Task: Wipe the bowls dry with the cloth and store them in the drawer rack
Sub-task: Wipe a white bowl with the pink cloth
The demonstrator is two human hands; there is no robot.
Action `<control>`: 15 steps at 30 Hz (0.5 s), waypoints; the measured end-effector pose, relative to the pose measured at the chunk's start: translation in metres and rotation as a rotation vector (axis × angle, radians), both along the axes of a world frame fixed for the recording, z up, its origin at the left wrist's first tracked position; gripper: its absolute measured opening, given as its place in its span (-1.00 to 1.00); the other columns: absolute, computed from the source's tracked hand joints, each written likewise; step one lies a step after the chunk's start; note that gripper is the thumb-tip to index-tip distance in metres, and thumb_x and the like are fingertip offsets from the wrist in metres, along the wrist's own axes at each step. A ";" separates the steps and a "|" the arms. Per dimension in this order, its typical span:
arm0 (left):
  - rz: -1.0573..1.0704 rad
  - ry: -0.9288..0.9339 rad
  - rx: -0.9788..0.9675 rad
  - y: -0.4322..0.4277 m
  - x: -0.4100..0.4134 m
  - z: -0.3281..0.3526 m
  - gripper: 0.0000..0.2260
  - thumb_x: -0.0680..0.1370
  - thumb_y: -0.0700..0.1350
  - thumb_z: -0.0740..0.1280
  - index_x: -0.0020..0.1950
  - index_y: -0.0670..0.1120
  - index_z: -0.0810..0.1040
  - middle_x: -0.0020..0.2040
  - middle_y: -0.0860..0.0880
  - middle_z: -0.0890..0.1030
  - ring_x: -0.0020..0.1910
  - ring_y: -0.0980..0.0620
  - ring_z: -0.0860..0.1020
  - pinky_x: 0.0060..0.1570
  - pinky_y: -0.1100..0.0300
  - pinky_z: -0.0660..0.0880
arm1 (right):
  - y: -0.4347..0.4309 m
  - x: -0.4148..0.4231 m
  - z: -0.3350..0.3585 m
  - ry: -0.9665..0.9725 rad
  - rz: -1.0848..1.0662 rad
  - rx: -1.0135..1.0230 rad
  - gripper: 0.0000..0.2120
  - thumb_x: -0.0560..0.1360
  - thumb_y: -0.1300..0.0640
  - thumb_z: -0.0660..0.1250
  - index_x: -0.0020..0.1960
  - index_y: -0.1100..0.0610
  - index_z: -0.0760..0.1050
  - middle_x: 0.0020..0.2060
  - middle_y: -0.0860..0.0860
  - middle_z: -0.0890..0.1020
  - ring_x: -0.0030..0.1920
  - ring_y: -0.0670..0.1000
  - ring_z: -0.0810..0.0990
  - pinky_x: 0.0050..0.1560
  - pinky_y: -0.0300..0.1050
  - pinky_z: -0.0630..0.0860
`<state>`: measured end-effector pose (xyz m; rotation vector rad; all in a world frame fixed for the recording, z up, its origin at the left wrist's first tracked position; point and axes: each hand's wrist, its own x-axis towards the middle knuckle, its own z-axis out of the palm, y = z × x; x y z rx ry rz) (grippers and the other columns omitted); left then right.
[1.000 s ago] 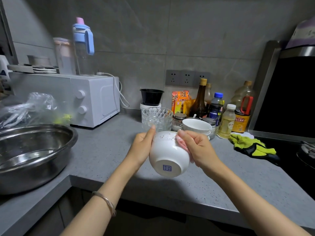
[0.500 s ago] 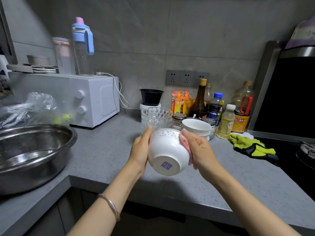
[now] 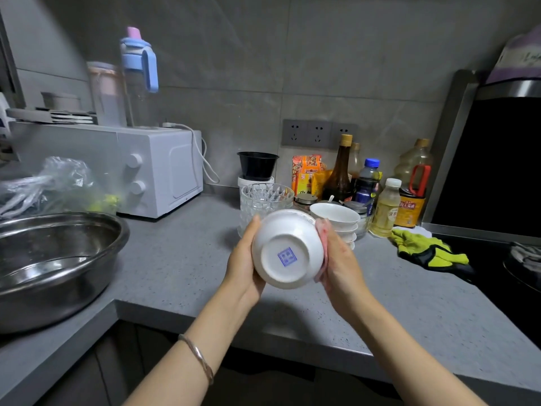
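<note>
Above a grey counter [image 3: 181,259] with a steel basin [image 3: 52,259], the left hand [image 3: 244,268] cupped a white bowl [image 3: 288,249]; the right hand [image 3: 339,265] pressed a pink cloth [image 3: 323,238] to it.

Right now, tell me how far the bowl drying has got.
Done: nothing shows as stored; no drawer rack is in view. In hand: one white bowl held base toward the camera, left hand steadying it, right hand pressing the pink cloth on its side. Left: the stacked white bowls and glass bowls wait on the counter; whether any are already wiped cannot be told.
</note>
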<state>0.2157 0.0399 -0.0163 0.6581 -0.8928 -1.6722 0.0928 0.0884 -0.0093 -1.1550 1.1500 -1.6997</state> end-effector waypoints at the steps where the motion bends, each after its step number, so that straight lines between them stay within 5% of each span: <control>1: -0.002 0.056 0.062 -0.002 -0.002 -0.001 -0.66 0.55 0.15 0.23 0.02 -0.10 0.61 -0.20 -0.09 0.68 -0.19 -0.03 0.62 -0.18 0.07 0.55 | 0.000 0.003 -0.003 -0.100 0.021 -0.009 -0.67 0.42 -0.25 0.20 -0.25 -0.04 0.57 -0.51 -0.05 0.42 -0.56 -0.12 0.30 -0.57 -0.27 0.21; 4: -0.011 0.172 0.232 -0.007 -0.009 -0.003 -0.69 0.58 0.12 0.19 -0.02 -0.08 0.58 -0.29 -0.07 0.68 -0.16 -0.04 0.58 -0.15 0.06 0.51 | 0.001 0.007 -0.012 -0.348 0.091 0.050 -0.70 0.49 -0.16 0.21 -0.09 0.02 0.59 -0.49 -0.11 0.41 -0.59 -0.21 0.23 -0.61 -0.39 0.22; 8: 0.041 0.201 0.300 -0.018 -0.009 -0.007 -0.69 0.60 0.14 0.18 0.04 -0.05 0.58 -0.24 -0.06 0.69 -0.15 -0.04 0.59 -0.16 0.06 0.51 | -0.003 -0.002 -0.019 -0.319 -0.044 0.040 -0.68 0.59 -0.06 0.15 0.12 0.13 0.53 -0.42 -0.06 0.52 -0.59 -0.17 0.27 -0.62 -0.35 0.22; 11: 0.131 0.143 0.340 -0.025 -0.007 -0.013 -0.66 0.57 0.18 0.21 0.05 -0.06 0.59 -0.08 -0.07 0.66 -0.11 -0.06 0.59 -0.24 0.05 0.50 | 0.001 -0.014 -0.009 0.017 -0.262 -0.165 -0.69 0.63 -0.04 0.08 0.23 0.01 0.50 -0.17 -0.02 0.62 -0.45 -0.18 0.47 -0.50 -0.33 0.38; 13: 0.169 0.077 0.313 -0.027 -0.010 -0.017 -0.62 0.57 0.20 0.19 0.08 -0.07 0.57 -0.06 -0.08 0.65 -0.09 -0.08 0.60 -0.25 0.04 0.51 | 0.003 -0.011 0.002 0.260 -0.229 -0.419 -0.70 0.65 0.08 0.05 0.29 0.05 0.47 0.11 -0.05 0.60 0.00 -0.18 0.60 -0.03 -0.30 0.53; 15: 0.170 0.028 0.309 -0.026 -0.016 -0.020 -0.57 0.56 0.22 0.18 0.08 -0.11 0.56 -0.03 -0.14 0.64 -0.06 -0.12 0.60 -0.11 -0.03 0.55 | -0.001 -0.002 0.001 0.706 -0.171 -0.480 -0.66 0.65 0.09 0.08 0.39 0.09 0.39 0.37 -0.06 0.43 0.38 -0.14 0.35 0.39 -0.21 0.27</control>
